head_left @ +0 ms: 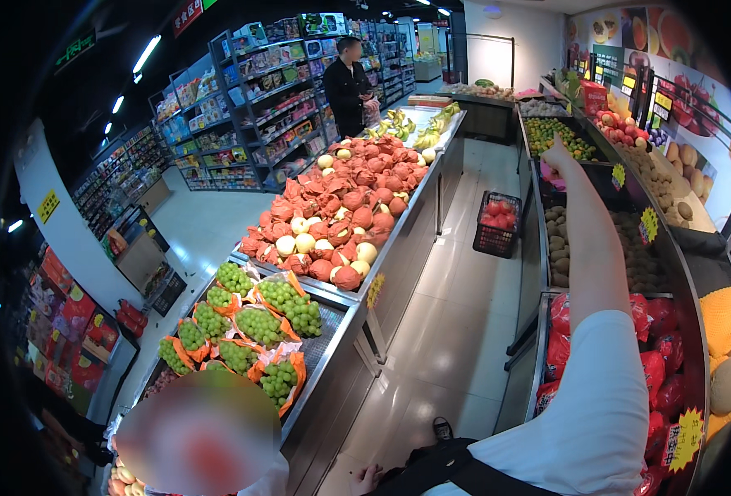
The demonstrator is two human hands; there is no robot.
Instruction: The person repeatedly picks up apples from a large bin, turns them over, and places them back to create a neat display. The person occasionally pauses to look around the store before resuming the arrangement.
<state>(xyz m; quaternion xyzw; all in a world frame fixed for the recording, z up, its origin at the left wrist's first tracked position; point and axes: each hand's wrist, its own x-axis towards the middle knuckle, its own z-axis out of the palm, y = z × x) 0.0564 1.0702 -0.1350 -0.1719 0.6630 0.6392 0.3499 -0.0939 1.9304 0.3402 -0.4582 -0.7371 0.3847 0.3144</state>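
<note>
My right hand [559,159] is stretched far forward over the right-hand fruit stand, index finger extended toward a bin of green and orange citrus fruit [554,137]. Something pink [553,180] shows at the palm; I cannot tell whether the hand holds it. Below my forearm lie brown kiwifruit [558,239] and, nearer, red-wrapped round fruit [656,372]. Only part of my left hand [367,478] shows, low at the bottom edge beside my black strap or bag. Its fingers look slightly curled, and whether it holds anything is unclear.
Across the aisle, a metal-edged stand [334,347] bears green grapes [260,325], red-paper-wrapped pale fruit [347,211] and bananas [430,133]. A black basket [497,242] of red fruit sits on the floor. A person in black [347,87] stands behind the bananas. A blurred patch covers the lower left.
</note>
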